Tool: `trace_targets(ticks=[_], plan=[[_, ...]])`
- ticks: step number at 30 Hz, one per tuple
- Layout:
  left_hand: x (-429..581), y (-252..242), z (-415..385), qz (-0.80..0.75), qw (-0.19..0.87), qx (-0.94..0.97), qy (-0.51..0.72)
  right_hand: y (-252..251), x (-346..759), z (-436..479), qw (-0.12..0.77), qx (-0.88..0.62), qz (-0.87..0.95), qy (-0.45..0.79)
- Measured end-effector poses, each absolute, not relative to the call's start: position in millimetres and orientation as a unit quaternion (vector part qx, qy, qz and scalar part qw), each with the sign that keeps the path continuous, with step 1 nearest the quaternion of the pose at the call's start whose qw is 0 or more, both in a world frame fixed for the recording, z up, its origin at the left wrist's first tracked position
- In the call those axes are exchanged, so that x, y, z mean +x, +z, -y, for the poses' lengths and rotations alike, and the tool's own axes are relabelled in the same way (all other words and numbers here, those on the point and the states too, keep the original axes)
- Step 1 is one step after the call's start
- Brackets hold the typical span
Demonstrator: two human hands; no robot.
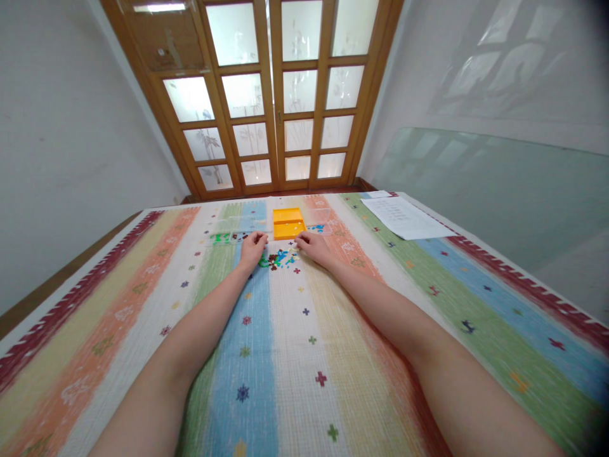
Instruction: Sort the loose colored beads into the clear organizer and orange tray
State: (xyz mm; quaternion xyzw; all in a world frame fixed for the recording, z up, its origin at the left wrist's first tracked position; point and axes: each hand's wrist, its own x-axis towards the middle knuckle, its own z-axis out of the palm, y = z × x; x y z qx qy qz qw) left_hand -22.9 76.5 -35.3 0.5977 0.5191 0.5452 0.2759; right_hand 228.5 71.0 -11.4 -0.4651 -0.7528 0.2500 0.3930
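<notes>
My left hand (254, 247) is closed in a pinch at the right end of a clear divided box (219, 231). Green pieces (220, 238) and brown pieces (240, 237) lie in its compartments. Just in front of an open yellow box (288, 214) is my right hand (311, 245), its thumb and fingers drawn together. Anything in either pinch is too small to make out. Between the hands, a loose pile of small blue, brown, green and pale pieces (280, 258) is spread on the cloth. A few pale bits sit inside the yellow box.
Behind my right hand, another clear container (327, 223) holds blue pieces (316, 228). Printed paper sheets (404, 216) lie at the table's far right. A striped tablecloth (295, 355) covers the table. Wooden glass-paned doors (276, 114) stand beyond the far edge.
</notes>
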Motion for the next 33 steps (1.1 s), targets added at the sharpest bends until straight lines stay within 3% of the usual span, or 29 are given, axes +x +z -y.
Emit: trace_targets(ticks=[15,33], plan=[[-19.3,-28.1,-71.2,-0.535,0.307,0.572,0.541,-14.3,228.6,-72.6,0.393,-0.465,0.754,0.247],[-21.3,-24.3,-65.6,-0.558,0.258,0.596,0.516,-12.3,228.5,-70.9,0.38,-0.472,0.757,0.244]])
